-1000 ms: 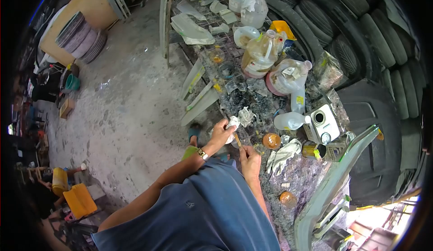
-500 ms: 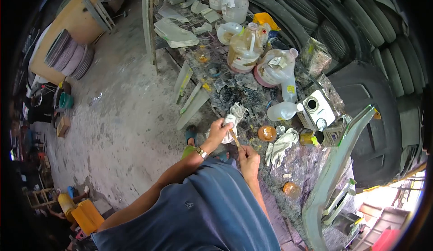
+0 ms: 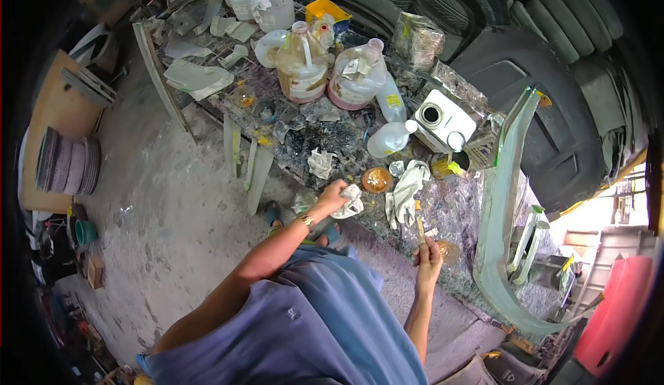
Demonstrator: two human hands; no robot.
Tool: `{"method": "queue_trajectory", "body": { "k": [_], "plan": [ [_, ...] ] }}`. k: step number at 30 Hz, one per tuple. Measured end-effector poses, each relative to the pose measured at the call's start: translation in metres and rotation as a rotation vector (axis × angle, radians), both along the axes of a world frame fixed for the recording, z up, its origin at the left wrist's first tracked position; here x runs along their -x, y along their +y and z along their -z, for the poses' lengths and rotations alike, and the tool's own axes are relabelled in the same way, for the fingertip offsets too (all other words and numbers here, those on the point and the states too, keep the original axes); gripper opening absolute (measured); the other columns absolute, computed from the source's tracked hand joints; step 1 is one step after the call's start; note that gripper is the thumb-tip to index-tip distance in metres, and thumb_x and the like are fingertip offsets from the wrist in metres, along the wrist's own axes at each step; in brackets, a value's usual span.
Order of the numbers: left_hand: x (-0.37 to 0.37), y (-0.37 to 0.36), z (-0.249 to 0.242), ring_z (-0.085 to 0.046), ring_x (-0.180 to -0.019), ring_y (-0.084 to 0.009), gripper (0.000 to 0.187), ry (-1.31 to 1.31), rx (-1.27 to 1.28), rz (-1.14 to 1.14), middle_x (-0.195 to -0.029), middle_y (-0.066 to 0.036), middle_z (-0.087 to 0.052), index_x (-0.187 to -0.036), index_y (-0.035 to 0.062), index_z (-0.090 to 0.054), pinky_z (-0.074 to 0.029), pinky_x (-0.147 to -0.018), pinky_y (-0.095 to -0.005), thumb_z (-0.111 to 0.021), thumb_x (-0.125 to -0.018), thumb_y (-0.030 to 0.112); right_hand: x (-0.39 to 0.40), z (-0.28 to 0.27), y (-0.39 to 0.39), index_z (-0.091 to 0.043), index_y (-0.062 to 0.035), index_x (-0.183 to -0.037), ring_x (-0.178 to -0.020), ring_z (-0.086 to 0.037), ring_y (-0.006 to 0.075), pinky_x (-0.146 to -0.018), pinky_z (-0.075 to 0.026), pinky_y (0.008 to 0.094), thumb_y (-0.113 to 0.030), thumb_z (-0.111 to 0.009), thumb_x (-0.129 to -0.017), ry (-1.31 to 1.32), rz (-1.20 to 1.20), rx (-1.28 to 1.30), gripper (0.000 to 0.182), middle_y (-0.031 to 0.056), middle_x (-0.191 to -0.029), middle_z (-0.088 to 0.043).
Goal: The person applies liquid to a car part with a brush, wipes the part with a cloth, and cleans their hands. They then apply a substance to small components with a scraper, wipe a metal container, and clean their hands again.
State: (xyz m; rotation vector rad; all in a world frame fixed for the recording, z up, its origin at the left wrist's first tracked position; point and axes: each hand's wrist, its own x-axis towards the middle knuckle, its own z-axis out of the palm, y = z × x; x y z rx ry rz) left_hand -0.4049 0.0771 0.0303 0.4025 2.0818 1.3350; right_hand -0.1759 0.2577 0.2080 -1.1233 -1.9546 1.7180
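Observation:
My left hand [image 3: 334, 197] is closed on a crumpled white rag [image 3: 350, 203] at the near edge of the workbench. Upright in my right hand [image 3: 429, 255] is a slim wooden brush [image 3: 418, 223], its squared, yellowish end pointing up. An amber, rounded container [image 3: 449, 251] sits partly behind that hand. Between my hands lies a pale cloth glove [image 3: 405, 195], with a bowl of orange-brown material [image 3: 377, 180] beside it. Another crumpled white rag [image 3: 321, 163] rests just beyond my left hand.
Large plastic jugs [image 3: 302, 67] stand along the back of the stained workbench [image 3: 366, 236]. A white metal can [image 3: 448, 117] and a translucent bottle [image 3: 389, 139] are nearer. A long grey-green panel [image 3: 492, 212] stands at the right. Car seats and tyres fill the back.
My hands have come apart: the right has moved right with the brush, away from the rag. My left hand keeps a rag; another white rag now lies on the bench. The view has shifted right.

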Motion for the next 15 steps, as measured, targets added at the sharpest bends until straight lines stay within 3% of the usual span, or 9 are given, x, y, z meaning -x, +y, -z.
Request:
{"method": "queue_trajectory", "body": {
  "k": [2,3,5,8,10,11,12,13,15],
  "plan": [
    [0.008,0.018,0.004,-0.054,-0.105,-0.0329,0.033,0.246,0.018,-0.025,-0.104,-0.015,-0.058,-0.107,0.0036,-0.053,-0.042,-0.091,-0.0383,-0.061,-0.075,0.003,-0.006,0.000,0.000,-0.059,0.0024,-0.110,-0.054,-0.045,0.0060,-0.048,-0.036,0.0206,-0.013,-0.054,-0.092,-0.013,0.040,-0.032,0.024,0.0026,-0.071,-0.059],
    [0.012,0.022,0.007,-0.049,-0.111,-0.0324,0.042,0.344,-0.001,-0.043,-0.112,-0.016,-0.054,-0.113,0.0027,-0.051,-0.039,-0.097,-0.0382,-0.059,-0.072,0.000,-0.004,-0.004,-0.005,-0.059,0.0026,-0.108,-0.053,-0.045,0.0065,-0.047,-0.037,0.0209,-0.014,-0.056,-0.092,-0.007,0.062,-0.016,0.023,0.0039,-0.071,-0.060],
    [0.016,0.027,0.006,-0.041,-0.124,-0.0349,0.051,0.351,0.069,0.024,-0.129,-0.021,-0.046,-0.128,0.0011,-0.043,-0.033,-0.104,-0.0401,-0.052,-0.078,-0.001,0.000,-0.003,-0.018,-0.059,0.0019,-0.104,-0.052,-0.046,0.0070,-0.047,-0.038,0.0211,-0.013,-0.057,-0.091,0.025,0.091,0.044,0.020,0.0050,-0.072,-0.061],
    [0.010,0.004,-0.077,-0.036,-0.128,-0.0357,0.062,0.398,-0.027,0.059,-0.135,-0.021,-0.039,-0.136,0.0019,-0.033,-0.032,-0.106,-0.0417,-0.061,-0.082,0.010,0.014,-0.007,-0.035,-0.059,-0.0001,-0.097,-0.051,-0.048,0.0078,-0.047,-0.039,0.0216,-0.013,-0.059,-0.090,0.087,0.112,0.116,0.014,0.0059,-0.070,-0.061],
    [0.004,-0.026,-0.104,-0.041,-0.125,-0.0331,0.057,0.333,-0.094,0.136,-0.134,-0.019,-0.039,-0.136,0.0052,-0.033,-0.036,-0.103,-0.0406,-0.059,-0.087,0.016,0.030,-0.005,-0.044,-0.058,-0.0014,-0.094,-0.051,-0.048,0.0081,-0.047,-0.039,0.0218,-0.013,-0.059,-0.090,0.129,0.079,0.132,0.012,0.0057,-0.069,-0.060],
    [0.002,-0.045,-0.102,-0.052,-0.115,-0.0308,0.053,0.262,-0.203,0.132,-0.126,-0.017,-0.049,-0.134,0.0044,-0.037,-0.041,-0.098,-0.0381,-0.059,-0.087,0.016,0.041,-0.003,-0.049,-0.057,-0.0015,-0.093,-0.051,-0.048,0.0079,-0.047,-0.039,0.0216,-0.012,-0.058,-0.091,0.138,0.031,0.120,0.011,0.0051,-0.068,-0.059],
    [0.003,-0.069,-0.106,-0.059,-0.102,-0.0197,0.044,0.115,-0.158,0.184,-0.113,-0.010,-0.058,-0.129,0.0052,-0.043,-0.047,-0.088,-0.0314,-0.059,-0.089,0.013,0.056,-0.002,-0.055,-0.057,-0.0016,-0.092,-0.052,-0.048,0.0077,-0.047,-0.039,0.0215,-0.012,-0.057,-0.091,0.146,-0.013,0.106,0.010,0.0044,-0.067,-0.059],
    [-0.003,-0.095,-0.091,-0.059,-0.096,-0.0149,0.038,0.032,-0.277,0.129,-0.103,-0.007,-0.062,-0.125,0.0038,-0.049,-0.048,-0.084,-0.0285,-0.059,-0.090,0.016,0.077,-0.004,-0.062,-0.057,-0.0016,-0.092,-0.052,-0.048,0.0077,-0.047,-0.039,0.0215,-0.012,-0.057,-0.091,0.169,-0.030,0.105,0.010,0.0044,-0.067,-0.059],
    [-0.011,-0.161,-0.068,-0.058,-0.097,-0.0119,0.034,-0.043,-0.196,-0.020,-0.105,-0.006,-0.062,-0.120,0.0019,-0.052,-0.048,-0.085,-0.0276,-0.059,-0.092,0.018,0.121,-0.010,-0.080,-0.057,-0.0010,-0.092,-0.052,-0.048,0.0073,-0.047,-0.038,0.0209,-0.011,-0.056,-0.091,0.117,-0.191,0.051,0.010,0.0029,-0.065,-0.057]
  ]
}}
